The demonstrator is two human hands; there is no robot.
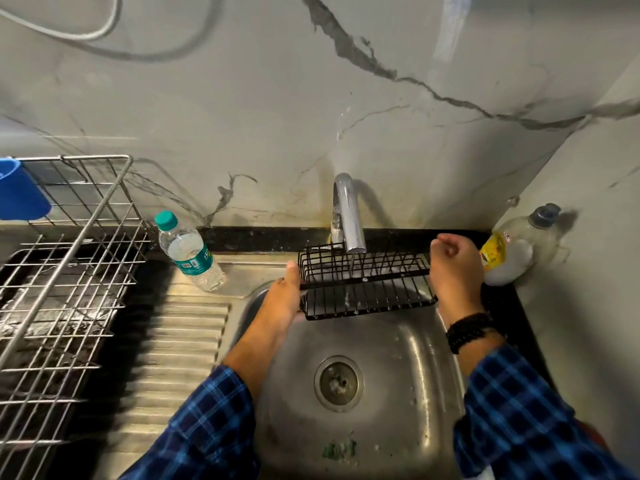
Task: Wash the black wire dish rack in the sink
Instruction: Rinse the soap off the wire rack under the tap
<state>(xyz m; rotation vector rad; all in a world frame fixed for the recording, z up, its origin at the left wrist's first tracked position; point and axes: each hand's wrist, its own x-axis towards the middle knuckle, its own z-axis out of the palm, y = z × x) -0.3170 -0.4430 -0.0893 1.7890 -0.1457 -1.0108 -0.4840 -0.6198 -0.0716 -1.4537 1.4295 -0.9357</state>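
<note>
Black wire dish rack (367, 289): your left hand (282, 299) and right hand (455, 268) grip its ends, centring it under tap (348, 216).

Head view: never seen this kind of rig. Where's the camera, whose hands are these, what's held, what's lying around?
There is no robot here: a person works with bare hands, and one wide-angle camera worn on the head looks down at them, which is why straight edges bend. Both hands hold a black wire rack over the steel sink: the left hand grips its left end and the right hand, fingers curled, its right end. A thin stream from the tap falls through the rack. On the counter to the left stand a water bottle, a larger silver wire rack and a blue cup. A bottle with a yellow label stands in the right corner.
</note>
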